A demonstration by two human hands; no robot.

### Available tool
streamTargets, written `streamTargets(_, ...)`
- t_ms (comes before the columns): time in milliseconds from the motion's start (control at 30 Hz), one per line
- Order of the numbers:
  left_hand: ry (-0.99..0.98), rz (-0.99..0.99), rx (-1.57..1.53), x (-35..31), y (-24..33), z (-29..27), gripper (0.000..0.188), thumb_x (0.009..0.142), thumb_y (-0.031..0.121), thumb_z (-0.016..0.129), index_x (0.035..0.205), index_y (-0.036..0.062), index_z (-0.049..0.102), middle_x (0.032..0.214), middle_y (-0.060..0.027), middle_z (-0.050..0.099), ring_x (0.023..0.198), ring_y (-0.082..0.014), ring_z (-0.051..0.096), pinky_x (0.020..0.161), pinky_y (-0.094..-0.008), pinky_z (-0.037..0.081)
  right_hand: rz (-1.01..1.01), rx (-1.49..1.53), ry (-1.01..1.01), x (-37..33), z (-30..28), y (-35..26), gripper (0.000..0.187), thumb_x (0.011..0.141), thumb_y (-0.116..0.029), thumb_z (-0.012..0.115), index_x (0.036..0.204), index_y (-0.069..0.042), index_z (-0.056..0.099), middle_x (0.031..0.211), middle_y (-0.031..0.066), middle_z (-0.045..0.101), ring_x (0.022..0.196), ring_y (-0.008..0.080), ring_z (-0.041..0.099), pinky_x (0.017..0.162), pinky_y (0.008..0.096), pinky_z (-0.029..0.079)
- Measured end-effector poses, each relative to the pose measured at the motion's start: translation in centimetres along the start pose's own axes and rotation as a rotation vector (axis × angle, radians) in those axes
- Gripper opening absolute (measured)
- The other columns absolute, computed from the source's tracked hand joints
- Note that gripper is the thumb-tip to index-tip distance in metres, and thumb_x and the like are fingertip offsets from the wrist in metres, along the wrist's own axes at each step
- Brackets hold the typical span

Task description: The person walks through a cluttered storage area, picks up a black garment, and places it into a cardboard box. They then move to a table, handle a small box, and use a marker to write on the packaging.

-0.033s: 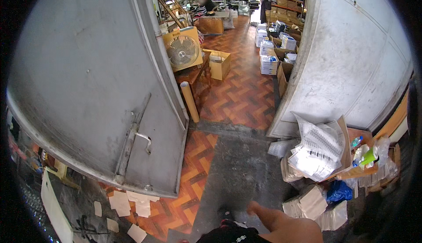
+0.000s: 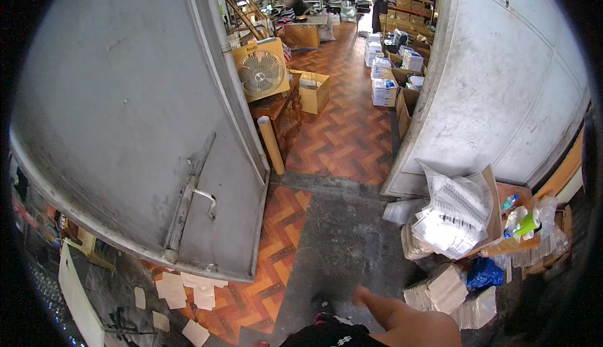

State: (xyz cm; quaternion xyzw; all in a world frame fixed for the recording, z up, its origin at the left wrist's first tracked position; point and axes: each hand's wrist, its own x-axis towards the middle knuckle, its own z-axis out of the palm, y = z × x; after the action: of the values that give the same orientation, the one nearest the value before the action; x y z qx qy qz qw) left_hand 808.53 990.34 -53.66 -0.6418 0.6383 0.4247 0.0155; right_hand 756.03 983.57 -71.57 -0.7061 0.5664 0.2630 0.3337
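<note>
My right arm [image 2: 414, 325] enters at the lower edge, right of centre, bare along its visible length. It extends forward and inward, broad at the edge and narrowing toward the wrist [image 2: 372, 303]. My right hand [image 2: 360, 295] is at the far end, forward of my torso [image 2: 326, 337]. Individual fingers cannot be distinguished; their curl is unreadable. Of my left hand [image 2: 261, 344], only a sliver appears at the lower edge, left of the torso; its pose cannot be determined.

The orange-brown herringbone-patterned floor [image 2: 339, 149] (dark grey nearby) carries flat cream sheets [image 2: 171, 290] at seven o'clock, squared beige paper stacks [image 2: 447, 288] at four, an open tan cardboard box [image 2: 317, 100] at twelve.
</note>
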Motion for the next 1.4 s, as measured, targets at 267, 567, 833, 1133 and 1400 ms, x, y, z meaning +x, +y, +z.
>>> streamTargets(267, -0.019, -0.203, -0.068, 0.0, -2.0, -0.4, 0.026, 0.087, 0.026, 0.056, 0.076, 0.0056, 0.066, 0.059, -0.01, 0.058, 0.055, -0.0211, 0.056, 0.052, -0.0403, 0.045, 0.141, 0.347, -0.122, -1.3, -7.2, -5.9, 0.032, 0.078, -0.024, 0.058, 0.102, -0.006, 0.071, 0.1, 0.0152, 0.069, 0.093, 0.0332, 0.066, 0.08, 0.0446, 0.053)
streamTargets(567, -0.11, -0.318, -0.162, -0.3, -4.6, 2.3, 0.029, 0.089, 0.032, 0.058, 0.093, 0.0049, 0.069, 0.061, -0.0081, 0.058, 0.053, -0.0186, 0.055, 0.05, -0.0377, 0.045, 0.033, 0.097, -0.237, 0.0, -1.3, -2.6, 0.034, 0.082, -0.03, 0.058, 0.098, -0.004, 0.071, 0.105, 0.0146, 0.067, 0.099, 0.0319, 0.063, 0.085, 0.0455, 0.049)
streamTargets(833, -0.064, -0.286, -0.058, -0.7, -5.0, 3.2, 0.037, 0.089, 0.033, 0.057, 0.108, 0.0023, 0.066, 0.065, -0.0092, 0.06, 0.057, -0.0204, 0.056, 0.054, -0.0373, 0.046, 0.366, 0.616, -0.319, -1.9, -3.9, -3.0, 0.03, 0.085, -0.029, 0.059, 0.091, -0.002, 0.071, 0.091, 0.012, 0.07, 0.08, 0.0243, 0.066, 0.07, 0.0404, 0.052)
streamTargets(1133, -0.142, -0.172, 0.048, -0.4, -2.4, 0.9, 0.038, 0.091, 0.032, 0.053, 0.113, 0.002, 0.061, 0.098, -0.02, 0.061, 0.094, -0.0354, 0.055, 0.082, -0.0442, 0.045, 0.018, 0.321, -0.191, -0.3, -2.9, -3.8, 0.02, 0.089, -0.022, 0.058, 0.092, -0.006, 0.07, 0.089, 0.0105, 0.068, 0.074, 0.0217, 0.063, 0.066, 0.0361, 0.051)
streamTargets(1400, 0.016, 0.478, 0.08, 0.6, 29.4, -18.1, 0.067, 0.093, 0.024, 0.055, 0.147, 0.0099, 0.017, 0.119, -0.0295, 0.058, 0.109, -0.0454, 0.057, 0.094, -0.0506, 0.046, -0.082, 0.075, -0.206, -1.8, -5.4, -3.1, 0.019, 0.086, -0.021, 0.06, 0.097, -0.008, 0.069, 0.094, 0.0108, 0.068, 0.08, 0.0233, 0.064, 0.07, 0.0368, 0.053)
